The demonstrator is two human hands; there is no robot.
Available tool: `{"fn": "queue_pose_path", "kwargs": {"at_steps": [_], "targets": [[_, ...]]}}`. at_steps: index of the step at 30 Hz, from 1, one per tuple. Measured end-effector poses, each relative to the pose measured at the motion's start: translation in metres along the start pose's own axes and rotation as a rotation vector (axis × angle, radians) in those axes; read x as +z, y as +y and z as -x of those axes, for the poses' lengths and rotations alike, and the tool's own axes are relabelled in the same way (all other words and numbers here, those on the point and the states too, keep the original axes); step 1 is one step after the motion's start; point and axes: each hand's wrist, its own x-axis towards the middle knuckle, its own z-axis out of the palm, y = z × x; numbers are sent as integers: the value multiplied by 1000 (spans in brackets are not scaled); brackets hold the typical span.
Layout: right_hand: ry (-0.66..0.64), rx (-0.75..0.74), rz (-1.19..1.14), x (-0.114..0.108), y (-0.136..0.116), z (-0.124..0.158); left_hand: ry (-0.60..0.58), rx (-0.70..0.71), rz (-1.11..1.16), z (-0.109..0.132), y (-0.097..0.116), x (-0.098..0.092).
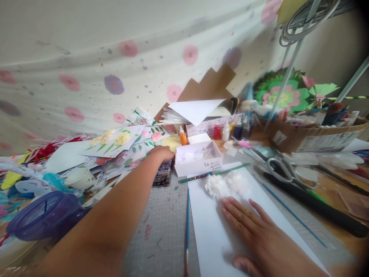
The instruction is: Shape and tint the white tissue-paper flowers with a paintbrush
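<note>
Right hand (pixel 259 240) lies flat, palm down, fingers spread, pressing a smooth white sheet (pixel 207 231) onto the grey gridded cutting mat (pixel 161 227); it grips nothing. The left forearm runs up from the lower left, so the hands are well apart. A translucent purple plastic bowl (pixel 46 215) sits near left and a thin blue brush (pixel 187 215) lies just beside the sheet's left edge. At the sheet's far end are two fluffy white paper flowers (pixel 227 184) with ruffled petals, just ahead of the right fingertips and apart from them. A slim green dotted pencil (pixel 213 174) lies across just beyond. My read: flowers look made, sheet is blank, nothing fixed to it, so mounting is not yet done. Left hand (pixel 161 154) is stretched far out over a dark glossy packet (pixel 163 175), just beside an open shallow white card box (pixel 198 163) holding white scraps; its fingers are hidden, so I can't tell whether it is closed on anything. Further back are steel scissors (pixel 285 169) on the right, small paint bottles (pixel 225 131), printed floral cards (pixel 115 140) and a flowered cloth backdrop (pixel 115 57)
</note>
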Motion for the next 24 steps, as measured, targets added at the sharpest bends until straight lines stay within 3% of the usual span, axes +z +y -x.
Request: {"fn": "queue_pose_path", "kwargs": {"at_steps": [13,24], "targets": [[-12,6,-31,-2,-2,1,-22,17,-16,-2,-5,-2],[10,-33,115,-5,-3,-4,-18,51,-35,-2,-1,-1]]}}
